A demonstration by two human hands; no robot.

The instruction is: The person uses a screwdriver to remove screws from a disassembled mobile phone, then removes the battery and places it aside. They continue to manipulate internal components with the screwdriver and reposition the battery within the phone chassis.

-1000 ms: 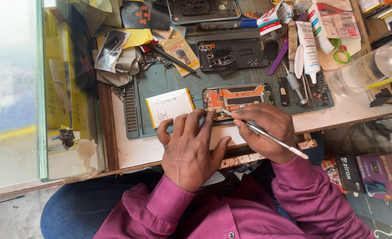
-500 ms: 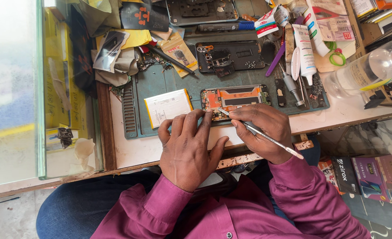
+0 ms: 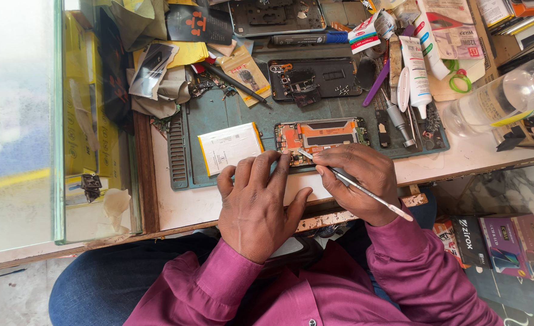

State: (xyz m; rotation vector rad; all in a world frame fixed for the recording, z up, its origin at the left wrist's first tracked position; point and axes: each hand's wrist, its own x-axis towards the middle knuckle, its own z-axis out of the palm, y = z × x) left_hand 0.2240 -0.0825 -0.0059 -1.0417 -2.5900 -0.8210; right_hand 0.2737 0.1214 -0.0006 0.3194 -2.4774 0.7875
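Left hand (image 3: 256, 202) fingers spread, pinning opened phone (image 3: 320, 136) near desk (image 3: 176, 205) front edge; right hand (image 3: 356, 181) clamped on tweezers (image 3: 357, 186). Best: light, steady tip pressure.

A white flat battery (image 3: 231, 148) is laid on the green work mat (image 3: 219, 115), a white tube (image 3: 416, 72) and clear plastic bottle (image 3: 502, 99) being placed at the tabletop's (image 3: 176, 205) right.
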